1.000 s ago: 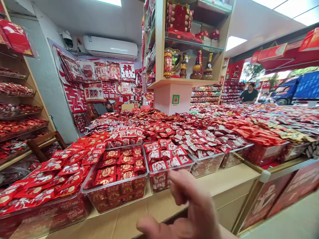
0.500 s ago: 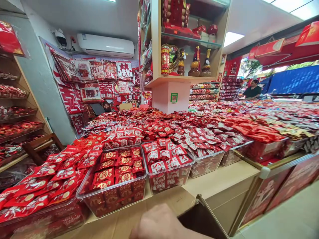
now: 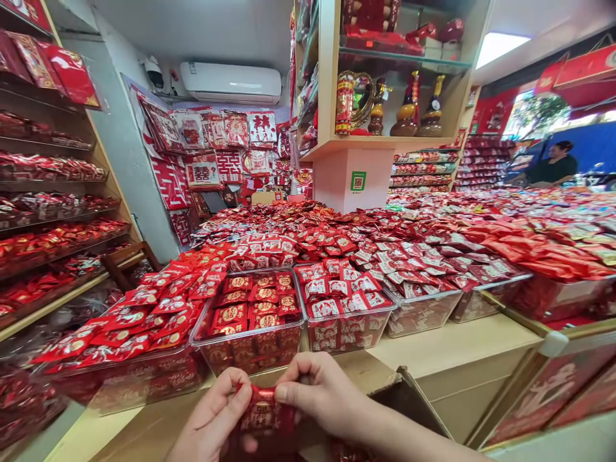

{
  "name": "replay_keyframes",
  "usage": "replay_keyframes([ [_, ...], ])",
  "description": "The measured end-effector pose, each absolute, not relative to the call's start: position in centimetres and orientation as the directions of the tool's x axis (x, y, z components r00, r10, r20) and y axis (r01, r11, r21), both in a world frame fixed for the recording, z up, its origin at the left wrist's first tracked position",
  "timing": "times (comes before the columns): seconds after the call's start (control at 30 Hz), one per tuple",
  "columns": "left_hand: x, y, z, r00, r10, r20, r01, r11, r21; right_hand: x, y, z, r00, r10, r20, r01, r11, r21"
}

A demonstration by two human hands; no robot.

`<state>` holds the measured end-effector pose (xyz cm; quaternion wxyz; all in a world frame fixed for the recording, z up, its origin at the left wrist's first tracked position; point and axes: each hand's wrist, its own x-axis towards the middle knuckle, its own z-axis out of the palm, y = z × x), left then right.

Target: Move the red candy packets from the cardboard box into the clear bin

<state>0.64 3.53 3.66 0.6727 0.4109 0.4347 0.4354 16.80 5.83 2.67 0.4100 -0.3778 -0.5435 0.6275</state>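
A small red packet [image 3: 264, 410] with gold print is stretched between both hands over an open cardboard box [image 3: 423, 401]. My left hand [image 3: 219, 414] pinches its upper left corner. The upper right corner is between the thumb and bent fingers of my right hand [image 3: 320, 391]. Just beyond the hands stands a clear bin [image 3: 255, 343] of red packets with gold round prints. Beside it, on the right, is another clear bin [image 3: 349, 330] with red and white packets. The box's inside is dark, with some red showing low down.
More bins of red packets [image 3: 158, 314] spread left and far back. Shelves [image 3: 52, 218] line the left side. A pillar [image 3: 349, 173] carries a glass-shelved cabinet [image 3: 399, 138]. A person [image 3: 553, 167] is at the far right. A metal-framed counter [image 3: 548, 350] stands at the right.
Both hands now hold a red packet by its top edge; earlier only one blurred hand showed above the box. The view has swung left, so the shelves show more.
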Motion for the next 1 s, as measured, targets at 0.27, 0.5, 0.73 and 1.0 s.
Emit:
replay_keyframes([
  [0.27,0.2,5.6,2.5,0.273,0.937,-0.218,-0.193,0.275,0.942,16.9,7.4,1.5,-0.296,0.955,0.016,-0.139,-0.026,-0.990],
  [0.5,-0.7,5.7,0.5,0.155,0.987,-0.036,-0.167,0.063,0.984,16.3,7.4,0.9,-0.373,0.915,-0.154,-0.277,-0.268,-0.923],
  [0.73,-0.5,5.5,0.1,0.131,0.991,0.041,-0.136,-0.023,0.990,16.3,6.9,0.1,-0.346,0.937,-0.051,-0.312,-0.166,-0.935],
  [1.0,-0.4,6.6,-0.9,0.080,0.997,-0.021,-0.252,0.040,0.967,15.7,7.2,-0.6,-0.291,0.956,0.038,-0.333,-0.064,-0.941],
])
